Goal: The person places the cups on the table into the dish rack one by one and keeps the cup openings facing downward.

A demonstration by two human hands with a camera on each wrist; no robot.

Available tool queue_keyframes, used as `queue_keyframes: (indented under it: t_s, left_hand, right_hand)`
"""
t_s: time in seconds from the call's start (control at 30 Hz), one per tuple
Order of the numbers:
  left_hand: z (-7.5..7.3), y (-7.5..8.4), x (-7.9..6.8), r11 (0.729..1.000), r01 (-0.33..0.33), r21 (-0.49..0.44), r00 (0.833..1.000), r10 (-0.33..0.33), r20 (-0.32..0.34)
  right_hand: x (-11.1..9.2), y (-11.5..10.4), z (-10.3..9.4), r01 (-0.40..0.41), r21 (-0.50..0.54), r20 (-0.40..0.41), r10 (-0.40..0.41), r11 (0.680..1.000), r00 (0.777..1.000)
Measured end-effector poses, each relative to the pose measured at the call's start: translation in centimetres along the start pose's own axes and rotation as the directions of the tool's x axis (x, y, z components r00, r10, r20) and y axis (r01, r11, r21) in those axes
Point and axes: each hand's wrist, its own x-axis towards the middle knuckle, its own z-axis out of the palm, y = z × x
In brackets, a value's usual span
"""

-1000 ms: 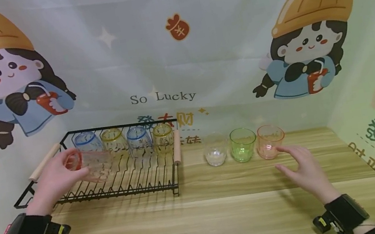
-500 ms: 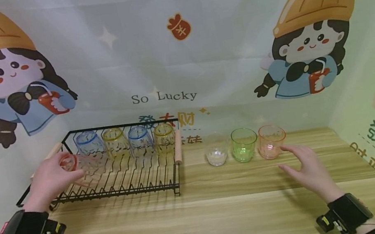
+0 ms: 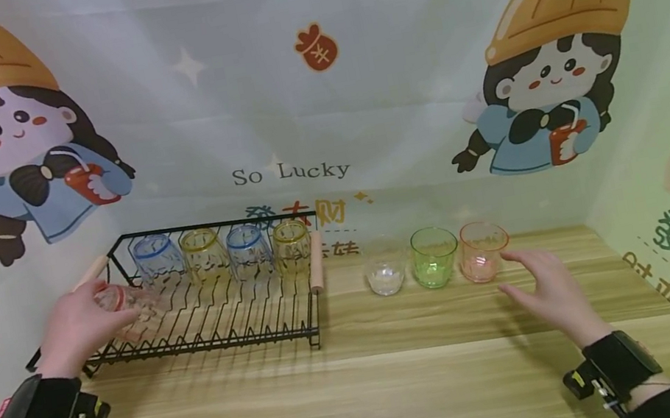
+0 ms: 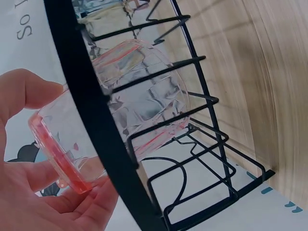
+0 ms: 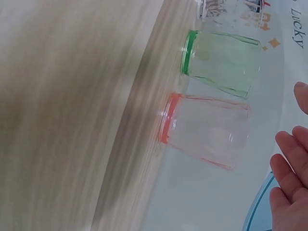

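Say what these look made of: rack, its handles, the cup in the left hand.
Rack: likely metal, dull black finish; slim, bent wires.
Handles: probably wood, smooth; pale tan colour, grain too small to confirm.
Pink cup: glass or clear plastic, glossy; see-through with highlights, can't tell which.

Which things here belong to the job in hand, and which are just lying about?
Seemingly in the job: left hand, held pink glass, wire rack, racked blue glasses, racked yellow glasses, clear glass, green glass, standing pink glass, right hand.
Just around: printed backdrop, black wristbands.
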Motion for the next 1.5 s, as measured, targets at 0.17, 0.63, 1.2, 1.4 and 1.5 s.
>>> queue_keyframes:
  t_s: [0.17, 0.63, 1.2, 1.4, 1.5]
  left_hand:
    - [-0.1, -0.4, 0.1, 1.000, 0.018, 0.025, 1.000, -0.018, -0.005]
    - [0.0, -1.6, 0.4, 0.997, 0.029, 0.076, 0.998, -0.024, -0.061]
    - [-0.2, -1.8, 1.1, 0.992, 0.065, 0.108, 0.998, -0.067, 0.017]
    - [-0.3, -1.6, 1.1, 0.990, 0.070, 0.119, 0.997, -0.074, 0.033]
    - [-0.2, -1.6, 1.2, 0.989, 0.058, 0.134, 0.998, -0.061, 0.014]
  right_hand:
    - [0.3, 0.2, 0.0, -0.016, -0.013, 0.017, 0.016, 1.000, 1.000]
    - [1.2, 0.1, -0.1, -0.058, -0.040, 0.041, 0.059, 0.998, 0.997]
    - [2.4, -0.2, 0.0, -0.055, -0.048, 0.043, 0.058, 0.997, 0.997]
    - [2.6, -0.2, 0.4, -0.048, -0.041, 0.043, 0.050, 0.998, 0.998]
    - [2.6, -0.1, 0.6, -0.048, -0.036, 0.046, 0.050, 0.998, 0.998]
